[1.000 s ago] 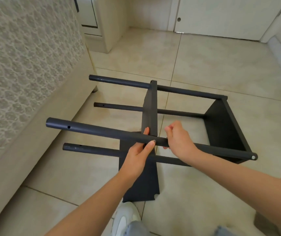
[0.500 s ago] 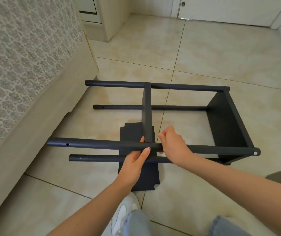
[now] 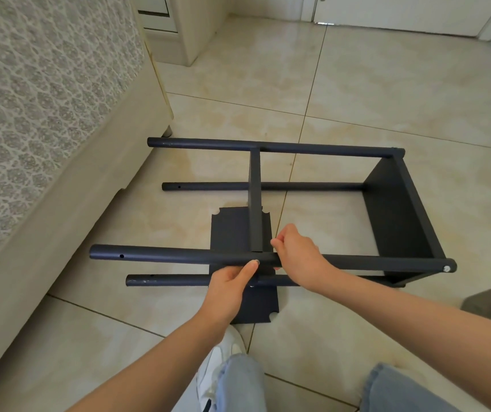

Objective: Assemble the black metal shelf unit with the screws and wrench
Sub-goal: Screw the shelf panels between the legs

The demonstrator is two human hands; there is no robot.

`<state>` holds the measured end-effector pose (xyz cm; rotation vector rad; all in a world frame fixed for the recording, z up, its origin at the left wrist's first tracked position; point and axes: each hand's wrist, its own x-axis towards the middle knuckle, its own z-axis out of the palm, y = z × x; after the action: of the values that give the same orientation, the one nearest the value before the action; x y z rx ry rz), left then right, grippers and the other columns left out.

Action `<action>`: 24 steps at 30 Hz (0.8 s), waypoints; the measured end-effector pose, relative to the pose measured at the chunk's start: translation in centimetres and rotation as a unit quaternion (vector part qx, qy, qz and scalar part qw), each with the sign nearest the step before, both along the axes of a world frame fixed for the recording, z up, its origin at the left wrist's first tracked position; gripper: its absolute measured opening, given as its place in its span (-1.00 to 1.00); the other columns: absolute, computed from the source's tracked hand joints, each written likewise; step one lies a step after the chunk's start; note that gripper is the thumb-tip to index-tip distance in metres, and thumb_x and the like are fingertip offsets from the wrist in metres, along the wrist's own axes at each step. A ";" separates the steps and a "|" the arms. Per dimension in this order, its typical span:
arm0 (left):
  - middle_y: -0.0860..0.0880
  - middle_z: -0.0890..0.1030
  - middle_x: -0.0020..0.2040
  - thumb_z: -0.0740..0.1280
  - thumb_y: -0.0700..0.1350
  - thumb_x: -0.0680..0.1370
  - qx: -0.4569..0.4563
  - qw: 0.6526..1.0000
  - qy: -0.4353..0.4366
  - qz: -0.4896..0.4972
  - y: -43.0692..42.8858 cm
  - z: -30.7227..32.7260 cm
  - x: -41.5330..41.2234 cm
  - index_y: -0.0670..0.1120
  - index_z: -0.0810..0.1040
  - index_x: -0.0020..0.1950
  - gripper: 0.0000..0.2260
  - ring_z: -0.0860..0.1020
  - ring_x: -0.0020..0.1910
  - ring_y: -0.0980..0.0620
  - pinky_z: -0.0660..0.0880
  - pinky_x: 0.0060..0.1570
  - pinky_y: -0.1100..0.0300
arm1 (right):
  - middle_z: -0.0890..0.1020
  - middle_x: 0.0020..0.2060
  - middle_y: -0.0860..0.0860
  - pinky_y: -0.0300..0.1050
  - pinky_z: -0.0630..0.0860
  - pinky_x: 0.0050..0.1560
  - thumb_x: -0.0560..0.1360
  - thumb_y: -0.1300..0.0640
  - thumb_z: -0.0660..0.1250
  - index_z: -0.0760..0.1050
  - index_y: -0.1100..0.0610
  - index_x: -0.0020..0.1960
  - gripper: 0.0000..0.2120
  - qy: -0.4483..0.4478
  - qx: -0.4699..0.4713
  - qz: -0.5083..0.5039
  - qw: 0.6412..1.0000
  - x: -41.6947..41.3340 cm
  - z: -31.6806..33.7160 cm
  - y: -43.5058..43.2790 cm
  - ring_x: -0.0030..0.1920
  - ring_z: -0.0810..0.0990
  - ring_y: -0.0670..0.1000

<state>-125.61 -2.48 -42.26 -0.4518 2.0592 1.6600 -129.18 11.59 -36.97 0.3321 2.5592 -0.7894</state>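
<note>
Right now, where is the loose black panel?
Head view, centre: the panel lies flat on the floor under the shelf frame, just beyond the white shoe.

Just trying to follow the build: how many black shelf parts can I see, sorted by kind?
Poles: 4 (far upper pole, far lower pole, near upper pole, near lower pole)
Panels: 3 (middle panel, end panel, loose panel on the floor)
Total: 7
</note>
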 end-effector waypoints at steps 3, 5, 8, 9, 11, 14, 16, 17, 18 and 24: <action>0.07 0.68 -0.30 0.37 0.16 0.55 -0.112 0.992 0.058 -0.004 -0.1 0.9 -0.1 0.05 0.67 -0.27 -0.72 0.65 -0.22 0.10 0.48 -0.22 0.33 | 0.53 -0.11 0.06 0.09 0.52 0.18 0.67 0.08 0.12 0.27 0.09 0.09 -0.92 -0.003 -0.004 -0.001 1.000 0.0 0.1 0.0 -0.04 0.60 0.09; 0.09 0.65 -0.37 0.40 0.21 0.52 -0.236 0.965 0.109 -0.036 -0.2 1.8 -0.5 0.10 0.61 -0.35 -0.70 0.63 -0.30 0.11 0.52 -0.27 0.30 | 0.54 -0.09 0.07 0.09 0.51 0.19 0.68 0.07 0.12 0.28 0.09 0.10 -0.91 -0.006 -0.010 -0.001 1.000 0.0 0.2 0.1 -0.02 0.60 0.10; 0.15 0.50 -0.45 0.40 0.32 0.46 -0.426 0.877 0.195 -0.104 -0.6 3.6 -1.4 0.13 0.43 -0.38 -0.63 0.49 -0.40 0.16 0.33 -0.43 0.29 | 0.54 -0.06 0.07 0.08 0.52 0.20 0.67 0.07 0.12 0.29 0.09 0.12 -0.90 -0.008 -0.020 -0.003 1.000 0.0 0.3 0.2 -0.01 0.59 0.09; 0.16 0.45 -0.44 0.42 0.34 0.42 -0.458 0.851 0.230 -0.116 -0.9 3.9 -1.8 0.10 0.41 -0.35 -0.61 0.45 -0.38 0.16 0.28 -0.41 0.27 | 0.53 -0.06 0.07 0.07 0.52 0.20 0.67 0.07 0.12 0.30 0.10 0.13 -0.89 -0.010 -0.024 -0.003 1.000 0.0 0.3 0.2 -0.01 0.59 0.09; 0.18 0.46 -0.29 0.46 0.35 0.37 -0.472 0.817 0.298 -0.148 -1.6 4.3 -2.8 0.09 0.49 -0.18 -0.63 0.42 -0.19 0.11 0.29 -0.26 0.22 | 0.52 -0.08 0.06 0.06 0.53 0.19 0.67 0.07 0.12 0.32 0.12 0.16 -0.86 -0.015 -0.034 -0.004 0.999 -0.2 0.4 0.4 -0.01 0.58 0.08; 0.11 0.50 0.25 0.46 0.30 0.40 -0.433 0.801 0.324 -0.257 -2.5 4.1 -4.8 0.11 0.46 0.36 -0.40 0.35 0.29 0.02 0.29 0.23 0.14 | 0.51 -0.12 0.04 0.05 0.53 0.17 0.67 0.06 0.14 0.33 0.11 0.11 -0.88 -0.012 -0.048 0.000 0.999 -0.3 0.3 0.6 -0.01 0.58 0.08; 0.16 0.24 0.56 0.39 0.28 0.47 -0.391 0.782 0.328 -0.359 -2.9 4.0 -6.4 0.19 0.20 0.57 -0.27 0.04 0.57 0.04 0.06 0.52 0.05 | 0.50 -0.17 0.00 0.00 0.52 0.09 0.66 0.04 0.16 0.35 0.08 0.04 -0.89 -0.011 -0.061 0.005 0.998 -0.5 0.3 1.0 -0.05 0.56 0.04; 0.21 0.06 0.62 0.33 0.30 0.51 -0.378 0.765 0.326 -0.407 -3.1 3.9 -7.1 0.23 0.07 0.61 -0.25 -0.16 0.61 0.10 -0.07 0.55 0.06 | 0.50 -0.21 -0.03 -0.07 0.51 0.00 0.66 0.03 0.17 0.36 0.07 0.01 -0.88 -0.009 -0.069 0.007 0.998 -0.5 0.3 1.2 -0.11 0.53 0.00; 0.26 -0.07 0.62 0.25 0.34 0.53 -0.371 0.747 0.323 -0.447 -3.2 3.7 -7.8 0.25 -0.02 0.62 -0.26 -0.30 0.59 0.15 -0.18 0.54 0.09 | 0.49 -0.23 -0.05 -0.15 0.46 -0.11 0.65 0.03 0.20 0.37 0.06 -0.03 -0.88 -0.008 -0.078 0.011 0.997 -0.6 0.3 1.4 -0.17 0.50 -0.05; 0.27 -0.12 0.61 0.00 0.49 0.52 -0.365 0.690 0.353 -0.516 -4.0 2.6 -9.8 0.23 0.02 0.62 -0.29 -0.34 0.56 0.22 -0.16 0.53 0.11 | 0.58 -0.20 -0.08 -0.32 0.39 -0.24 0.58 0.02 0.33 0.48 -0.01 -0.18 -0.83 -0.020 -0.133 0.038 0.990 -1.9 0.4 3.2 -0.17 0.52 -0.14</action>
<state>-135.40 -6.45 -39.65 1.1592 2.5947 0.2405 -131.05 14.75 -36.61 0.1628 2.3760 -1.0683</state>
